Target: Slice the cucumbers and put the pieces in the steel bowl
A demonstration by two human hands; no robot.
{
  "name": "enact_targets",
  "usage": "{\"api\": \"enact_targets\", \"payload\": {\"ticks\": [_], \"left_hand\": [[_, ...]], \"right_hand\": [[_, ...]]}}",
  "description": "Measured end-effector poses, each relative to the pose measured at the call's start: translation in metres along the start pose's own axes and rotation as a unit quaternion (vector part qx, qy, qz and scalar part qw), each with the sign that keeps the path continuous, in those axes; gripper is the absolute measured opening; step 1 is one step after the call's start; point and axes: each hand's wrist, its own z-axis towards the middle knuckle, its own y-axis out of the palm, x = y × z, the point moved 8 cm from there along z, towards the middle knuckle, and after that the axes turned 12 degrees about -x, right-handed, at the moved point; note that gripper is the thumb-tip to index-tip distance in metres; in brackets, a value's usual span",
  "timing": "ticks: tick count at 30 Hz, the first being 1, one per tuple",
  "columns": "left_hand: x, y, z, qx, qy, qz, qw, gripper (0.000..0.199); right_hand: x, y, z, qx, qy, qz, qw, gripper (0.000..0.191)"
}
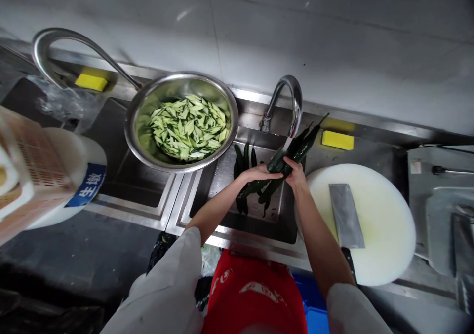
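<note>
Both hands hold long dark green cucumbers (pixel 305 144) at a slant over the sink basin (pixel 222 176), under the curved faucet (pixel 297 102). Water from the spout runs onto them. My left hand (pixel 261 172) supports their lower left end, its fingertips partly hidden. My right hand (pixel 294 172) grips them from the right side, thumb on top. More cucumbers (pixel 242 161) lie below in the basin, partly covered by my hands and forearms. Left of the basin, a steel bowl (pixel 130 131) contains diamond-shaped cucumber slices (pixel 190 127).
On the right, a cleaver (pixel 346 215) rests on a round white cutting board (pixel 388 220). Yellow sponges (pixel 337 140) lie along the back ledge. A second faucet (pixel 42 48) arches at left, above a plastic bag (pixel 70 104). An orange basket (pixel 40 171) stands at far left.
</note>
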Motion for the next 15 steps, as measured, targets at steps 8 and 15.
{"api": "enact_targets", "payload": {"ticks": [8,15], "left_hand": [[0.016,-0.026,0.014,-0.041,0.005,-0.093,0.995,0.054],[0.038,-0.107,0.078,0.178,0.014,-0.390,0.904,0.051]], "right_hand": [[-0.022,-0.001,0.011,0.044,-0.095,0.029,0.994,0.031],[-0.033,-0.025,-0.010,0.080,-0.069,0.072,0.992,0.034]]}}
